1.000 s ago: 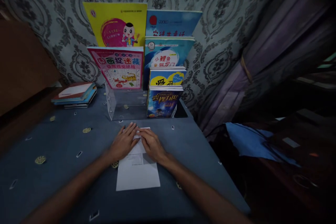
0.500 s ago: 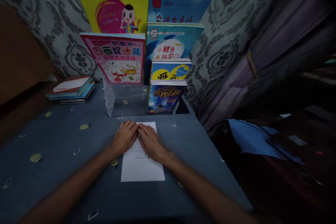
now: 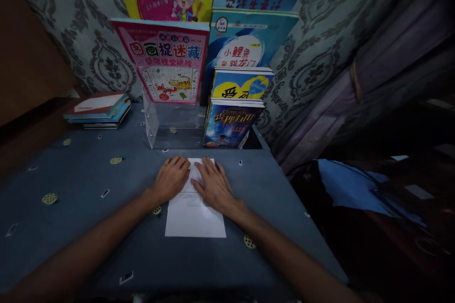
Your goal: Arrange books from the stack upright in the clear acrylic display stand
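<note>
A white sheet of paper (image 3: 194, 215) lies flat on the blue tablecloth (image 3: 71, 208), with faint print near its middle. My left hand (image 3: 171, 179) rests palm down on the sheet's upper left part, fingers spread slightly. My right hand (image 3: 213, 184) presses flat on the upper right part, a little apart from the left. Both hands cover the far end of the sheet; its near half lies bare toward me.
Just beyond the paper stands a clear acrylic book rack (image 3: 167, 125) holding upright children's books, a pink one (image 3: 165, 59) and a dark blue one (image 3: 231, 123) among them. A stack of books (image 3: 97, 111) lies at the left. The table's right edge drops toward a blue cloth (image 3: 348, 184).
The folded top of the sheet has been laid flat. My hands have moved apart from touching to side by side, flat on the paper. The view has shifted closer to the rack.
</note>
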A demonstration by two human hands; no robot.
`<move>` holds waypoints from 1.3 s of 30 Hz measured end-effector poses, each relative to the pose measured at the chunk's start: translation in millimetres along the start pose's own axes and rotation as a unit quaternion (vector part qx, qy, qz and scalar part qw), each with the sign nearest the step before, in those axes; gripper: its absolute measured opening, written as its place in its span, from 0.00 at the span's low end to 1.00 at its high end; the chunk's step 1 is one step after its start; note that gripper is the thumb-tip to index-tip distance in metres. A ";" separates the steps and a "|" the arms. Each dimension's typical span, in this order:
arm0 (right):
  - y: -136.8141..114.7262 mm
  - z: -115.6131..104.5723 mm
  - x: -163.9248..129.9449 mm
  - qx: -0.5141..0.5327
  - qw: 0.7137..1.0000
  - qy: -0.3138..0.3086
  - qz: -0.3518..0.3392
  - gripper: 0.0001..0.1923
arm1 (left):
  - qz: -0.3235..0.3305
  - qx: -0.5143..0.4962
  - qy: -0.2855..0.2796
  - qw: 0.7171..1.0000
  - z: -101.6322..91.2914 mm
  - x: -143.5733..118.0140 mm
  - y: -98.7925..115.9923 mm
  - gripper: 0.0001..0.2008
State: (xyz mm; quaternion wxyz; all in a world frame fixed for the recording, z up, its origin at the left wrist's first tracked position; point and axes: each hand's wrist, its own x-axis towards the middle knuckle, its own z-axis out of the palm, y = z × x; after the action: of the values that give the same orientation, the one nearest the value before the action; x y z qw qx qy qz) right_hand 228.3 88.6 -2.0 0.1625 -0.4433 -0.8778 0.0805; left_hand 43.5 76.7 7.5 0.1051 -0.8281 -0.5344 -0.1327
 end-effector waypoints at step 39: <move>76.6 -17.5 8.2 0.245 0.970 0.016 0.003 0.20 | 0.132 -0.119 -0.088 0.980 7.0 19.2 4.2 0.23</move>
State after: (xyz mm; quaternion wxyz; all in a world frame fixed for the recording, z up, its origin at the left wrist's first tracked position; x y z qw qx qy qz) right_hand 287.6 140.7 -5.8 0.2796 -0.3944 -0.8273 0.2862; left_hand 55.6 93.6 7.1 -0.0256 -0.9065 -0.4076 -0.1066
